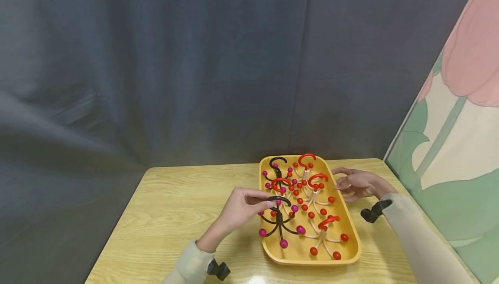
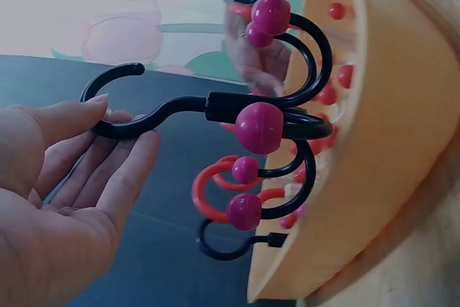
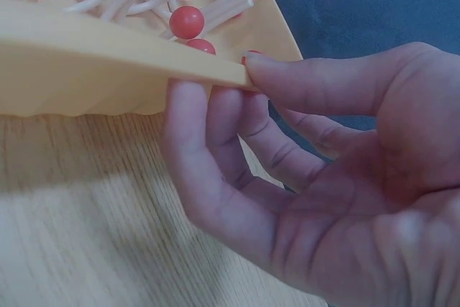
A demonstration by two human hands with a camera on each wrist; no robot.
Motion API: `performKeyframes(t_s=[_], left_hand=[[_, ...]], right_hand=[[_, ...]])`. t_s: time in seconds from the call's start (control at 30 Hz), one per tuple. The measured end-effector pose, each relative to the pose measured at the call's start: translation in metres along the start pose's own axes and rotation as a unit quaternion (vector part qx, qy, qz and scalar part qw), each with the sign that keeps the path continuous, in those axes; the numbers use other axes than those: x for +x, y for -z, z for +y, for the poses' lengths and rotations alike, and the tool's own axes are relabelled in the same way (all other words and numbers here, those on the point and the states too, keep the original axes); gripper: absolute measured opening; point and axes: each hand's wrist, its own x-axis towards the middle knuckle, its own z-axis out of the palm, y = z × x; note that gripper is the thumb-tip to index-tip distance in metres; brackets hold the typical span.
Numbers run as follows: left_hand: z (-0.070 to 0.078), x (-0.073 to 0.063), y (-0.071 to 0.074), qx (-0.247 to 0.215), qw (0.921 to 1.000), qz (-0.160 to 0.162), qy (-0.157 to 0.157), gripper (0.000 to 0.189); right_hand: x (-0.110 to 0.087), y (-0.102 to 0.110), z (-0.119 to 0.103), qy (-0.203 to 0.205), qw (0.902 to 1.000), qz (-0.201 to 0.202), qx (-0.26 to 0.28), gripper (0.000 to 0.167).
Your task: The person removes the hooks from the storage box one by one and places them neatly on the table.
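Observation:
My left hand (image 1: pixel 239 209) pinches the hook end of a black multi-armed hanger (image 1: pixel 279 219) between thumb and fingers. Its curved arms end in magenta balls and spread below the hook, over the near left part of a yellow tray (image 1: pixel 308 261). In the left wrist view the black hanger (image 2: pixel 233 106) shows its hook between thumb and fingertips. At the tray's right side, my right hand (image 1: pixel 360 183) holds the rim, with the thumb on top and fingers beneath, as the right wrist view shows on the tray edge (image 3: pixel 144 55).
Inside the tray are several white hangers with red hooks and red balls, among them one at the near right (image 1: pixel 323 234). Another black hanger (image 1: pixel 278 173) lies at the far left corner. A wooden table (image 1: pixel 175 214) carries the tray, and a dark curtain (image 1: pixel 218 67) hangs behind.

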Motion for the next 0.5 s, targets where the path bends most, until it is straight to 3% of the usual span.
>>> performKeyframes(t_s=[0.5], left_hand=[[0.009,-0.005,0.03,0.029,0.9992,0.028,0.004,0.025]], right_hand=[[0.003,0.003,0.003,0.005,0.9998,0.0,0.019,0.073]])
